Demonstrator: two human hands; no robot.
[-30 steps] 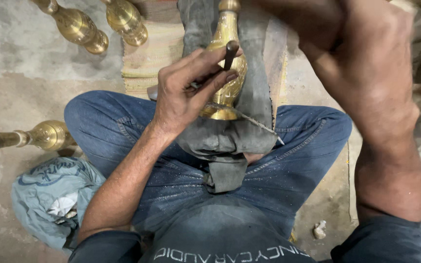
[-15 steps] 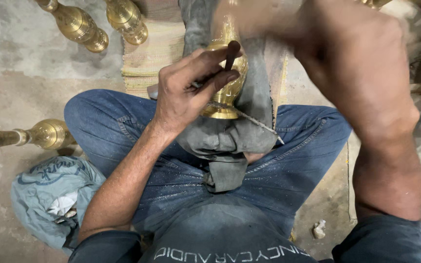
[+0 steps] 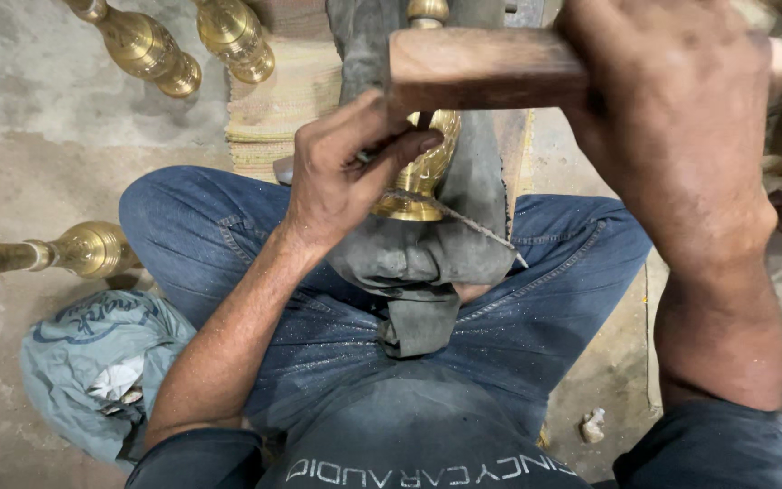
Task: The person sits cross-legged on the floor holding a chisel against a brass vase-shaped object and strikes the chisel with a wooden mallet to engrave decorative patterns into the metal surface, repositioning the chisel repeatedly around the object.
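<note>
A brass vase-like piece [image 3: 423, 177] lies on a dark grey cloth [image 3: 427, 254] between my knees. My left hand [image 3: 346, 172] pinches a thin dark punch tool [image 3: 389, 149] against the brass. My right hand [image 3: 681, 118] is shut on a wooden mallet [image 3: 486, 68], whose head sits right above the punch and the brass piece. A thin stick [image 3: 463, 222] pokes out from under the brass toward my right thigh.
Two brass pieces [image 3: 151, 50] [image 3: 233, 36] lie at the upper left by a woven mat [image 3: 282, 100]. Another brass piece [image 3: 56, 254] rests at the left edge. A grey-blue bag [image 3: 92, 362] sits by my left hip on the concrete floor [image 3: 38, 154].
My right hand has swung the wooden mallet down into view over the punch. My left hand and the brass piece have stayed in place.
</note>
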